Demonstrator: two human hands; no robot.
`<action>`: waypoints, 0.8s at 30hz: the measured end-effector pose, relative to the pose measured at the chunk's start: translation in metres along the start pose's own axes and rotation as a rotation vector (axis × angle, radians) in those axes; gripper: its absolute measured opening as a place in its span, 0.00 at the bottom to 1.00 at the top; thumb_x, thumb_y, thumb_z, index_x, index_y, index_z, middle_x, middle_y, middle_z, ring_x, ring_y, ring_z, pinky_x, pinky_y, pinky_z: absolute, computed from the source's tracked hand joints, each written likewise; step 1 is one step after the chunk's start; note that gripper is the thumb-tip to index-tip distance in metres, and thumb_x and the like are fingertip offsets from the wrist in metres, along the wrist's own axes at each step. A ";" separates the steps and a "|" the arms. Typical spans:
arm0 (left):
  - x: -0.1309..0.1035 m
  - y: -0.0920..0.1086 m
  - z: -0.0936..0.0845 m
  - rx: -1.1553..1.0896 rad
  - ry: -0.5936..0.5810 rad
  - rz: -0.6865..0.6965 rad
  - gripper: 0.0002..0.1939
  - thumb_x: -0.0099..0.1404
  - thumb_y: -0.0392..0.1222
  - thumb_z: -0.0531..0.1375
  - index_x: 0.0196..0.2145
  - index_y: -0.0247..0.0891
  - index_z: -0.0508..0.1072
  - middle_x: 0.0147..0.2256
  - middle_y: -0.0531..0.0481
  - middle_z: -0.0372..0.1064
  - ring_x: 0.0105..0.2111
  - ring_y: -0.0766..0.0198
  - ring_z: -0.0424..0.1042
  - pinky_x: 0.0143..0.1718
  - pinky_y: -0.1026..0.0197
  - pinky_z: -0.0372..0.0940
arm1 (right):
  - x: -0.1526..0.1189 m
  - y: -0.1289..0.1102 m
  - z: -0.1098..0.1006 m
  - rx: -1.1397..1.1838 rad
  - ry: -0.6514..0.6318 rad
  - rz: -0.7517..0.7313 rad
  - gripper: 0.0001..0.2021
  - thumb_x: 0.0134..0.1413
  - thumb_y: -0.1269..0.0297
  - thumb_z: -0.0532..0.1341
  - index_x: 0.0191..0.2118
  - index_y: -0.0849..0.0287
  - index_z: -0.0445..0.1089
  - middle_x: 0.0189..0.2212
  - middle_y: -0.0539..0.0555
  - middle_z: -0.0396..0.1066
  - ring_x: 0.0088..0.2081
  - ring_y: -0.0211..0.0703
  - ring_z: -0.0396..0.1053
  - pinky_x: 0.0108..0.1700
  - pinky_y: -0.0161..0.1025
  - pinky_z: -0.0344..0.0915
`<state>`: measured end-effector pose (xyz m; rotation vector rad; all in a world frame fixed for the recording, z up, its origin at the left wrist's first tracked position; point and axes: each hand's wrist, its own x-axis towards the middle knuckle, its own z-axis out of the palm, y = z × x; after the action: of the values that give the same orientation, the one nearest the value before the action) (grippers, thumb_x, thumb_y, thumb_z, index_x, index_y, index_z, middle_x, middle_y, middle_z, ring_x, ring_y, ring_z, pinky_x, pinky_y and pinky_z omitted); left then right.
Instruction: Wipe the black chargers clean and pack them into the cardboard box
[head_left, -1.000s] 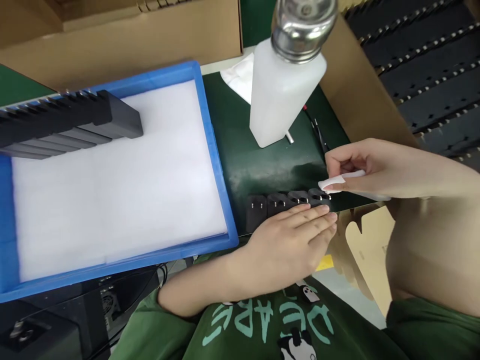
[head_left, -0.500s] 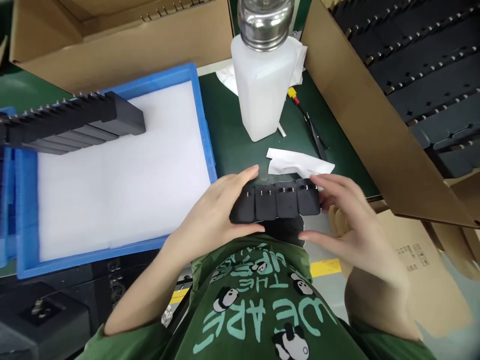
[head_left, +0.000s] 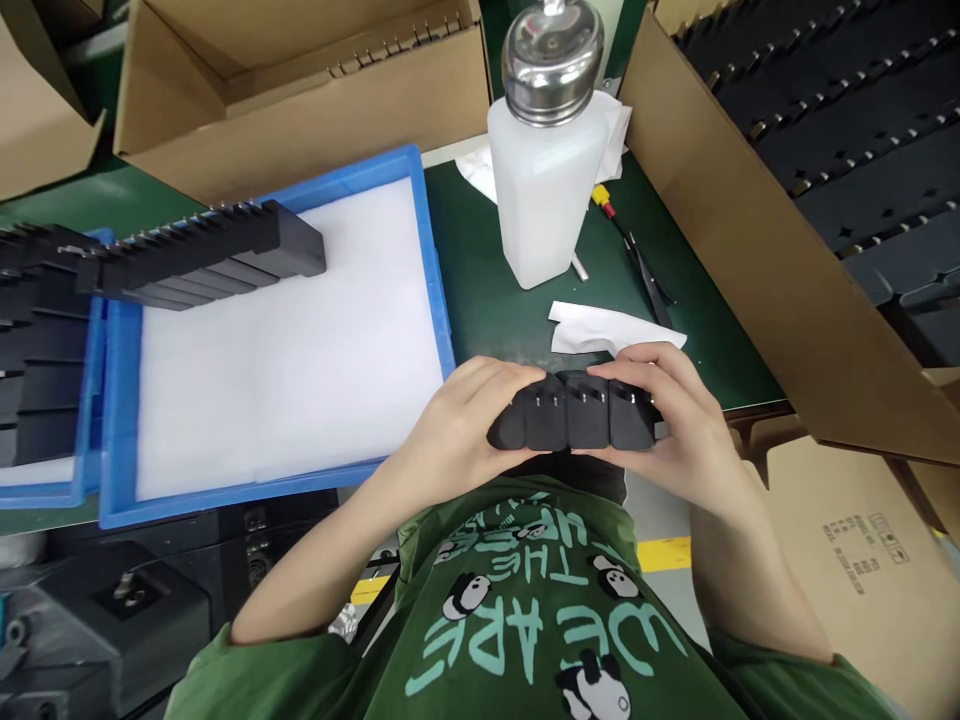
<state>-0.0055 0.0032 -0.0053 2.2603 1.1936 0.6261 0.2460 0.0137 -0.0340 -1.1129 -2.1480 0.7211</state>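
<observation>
Several black plug adapters (head_left: 587, 412) sit side by side in a short row at the table's front edge, their metal prongs showing on top. My left hand (head_left: 469, 425) grips the left end of this row, thumb and fingers on opposite sides. Around the right end, my right hand (head_left: 679, 430) is closed in the same way. A white paper scrap (head_left: 611, 328) lies just beyond the row. To the left, a blue tray (head_left: 431, 250) lined with white foam carries a longer row of black adapters (head_left: 217, 258) along its far side.
A white bottle with a metal top (head_left: 544, 190) stands behind the paper, beside black tweezers (head_left: 649, 280). Cardboard boxes stand at the back (head_left: 315, 125) and right (head_left: 780, 260), the right one packed with black adapters. Another tray is far left.
My right hand has closed on the right end of the row, where its fingers were spread before. The view has shifted, so the tray and boxes appear farther right.
</observation>
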 end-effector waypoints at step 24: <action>0.008 0.013 0.002 0.123 -0.047 -0.036 0.33 0.65 0.49 0.67 0.62 0.39 0.61 0.58 0.41 0.70 0.58 0.48 0.68 0.62 0.44 0.58 | -0.022 -0.005 -0.004 -0.106 0.376 -0.044 0.26 0.58 0.68 0.63 0.59 0.35 0.69 0.55 0.52 0.69 0.51 0.59 0.68 0.48 0.59 0.70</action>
<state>0.0080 0.0033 0.0031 2.3353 1.2789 0.4955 0.2573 -0.0067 -0.0338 -1.1493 -1.8978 0.3467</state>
